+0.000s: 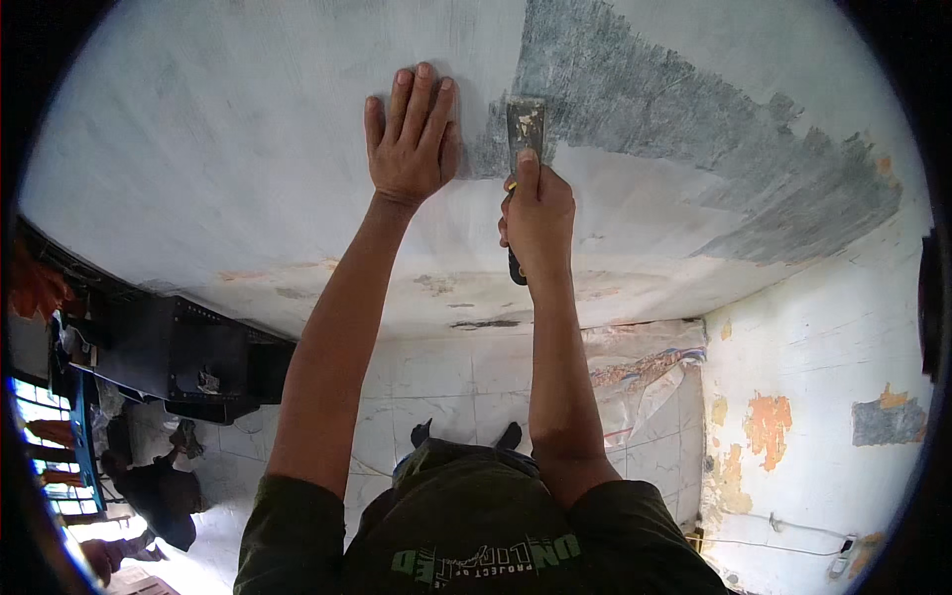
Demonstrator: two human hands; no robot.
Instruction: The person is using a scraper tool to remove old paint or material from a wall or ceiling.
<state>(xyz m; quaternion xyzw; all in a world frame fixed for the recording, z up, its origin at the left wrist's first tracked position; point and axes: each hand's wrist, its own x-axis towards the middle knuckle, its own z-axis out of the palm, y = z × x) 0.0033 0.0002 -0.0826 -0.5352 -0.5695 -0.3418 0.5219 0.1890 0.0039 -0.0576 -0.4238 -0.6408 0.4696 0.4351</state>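
Note:
My left hand [413, 137] lies flat against the pale painted wall [260, 149], its fingers spread and pointing up. To its right, my right hand [541, 204] grips a scraper [526, 123] by its dark handle, the thumb resting on the blade. The worn metal blade points up, with its edge on the wall at the border of a scraped grey patch [632, 97]. This patch spreads from the blade to the upper right and on towards the corner. Smooth paint shows below the patch and around my left hand.
A plastic sheet [639, 379] lies on the tiled floor [424, 372] along the wall's foot. Dark furniture [201, 357] stands at the left, with a person [160, 491] low beyond it. The right-hand wall [803, 335] has peeling patches and a cable [781, 547].

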